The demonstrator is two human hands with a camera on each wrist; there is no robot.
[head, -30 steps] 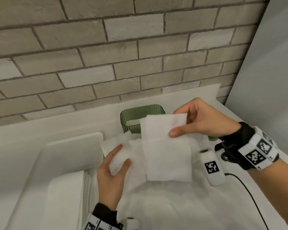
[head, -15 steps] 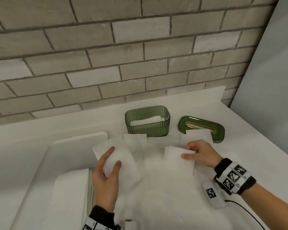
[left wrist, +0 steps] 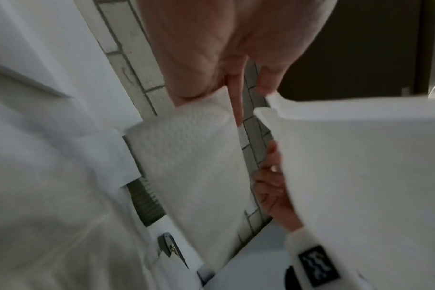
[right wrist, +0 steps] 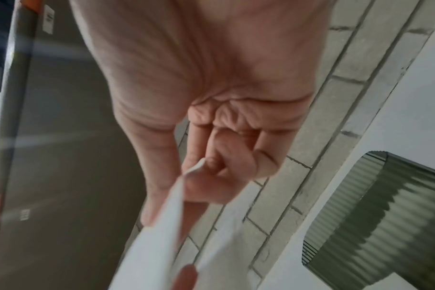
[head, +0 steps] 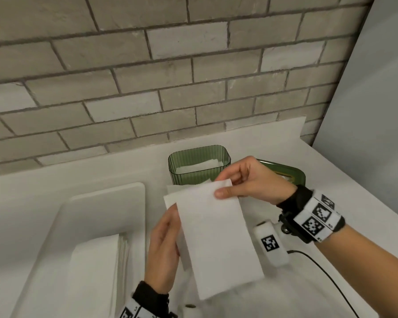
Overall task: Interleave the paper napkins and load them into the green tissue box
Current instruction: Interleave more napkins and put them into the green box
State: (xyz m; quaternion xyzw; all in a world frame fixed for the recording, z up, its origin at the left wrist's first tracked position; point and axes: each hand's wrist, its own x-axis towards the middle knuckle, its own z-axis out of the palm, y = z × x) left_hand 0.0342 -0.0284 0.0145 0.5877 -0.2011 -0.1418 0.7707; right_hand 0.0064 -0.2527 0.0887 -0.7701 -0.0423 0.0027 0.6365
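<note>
The ribbed green tissue box (head: 199, 166) stands open by the wall with a few white napkins inside; its side also shows in the right wrist view (right wrist: 385, 215). My right hand (head: 223, 187) pinches the top edge of a white napkin (head: 218, 244) that hangs in front of the box. My left hand (head: 170, 226) holds a second napkin (head: 170, 200) just behind it, its fingers hidden by the paper. In the left wrist view, thumb and fingers (left wrist: 186, 92) pinch that napkin (left wrist: 191, 166). The right wrist view shows the fingertips (right wrist: 211, 164) closed on a napkin edge (right wrist: 156, 245).
The green lid (head: 290, 175) lies right of the box, partly behind my right hand. A white tray (head: 106, 193) at the left holds a napkin stack (head: 94, 271). More napkins cover the counter below the hands. A brick wall stands behind, a grey panel at the right.
Half a second ago both hands lay on napkins on the counter. Both have since risen, each holding a napkin, and the two sheets now overlap in front of the box.
</note>
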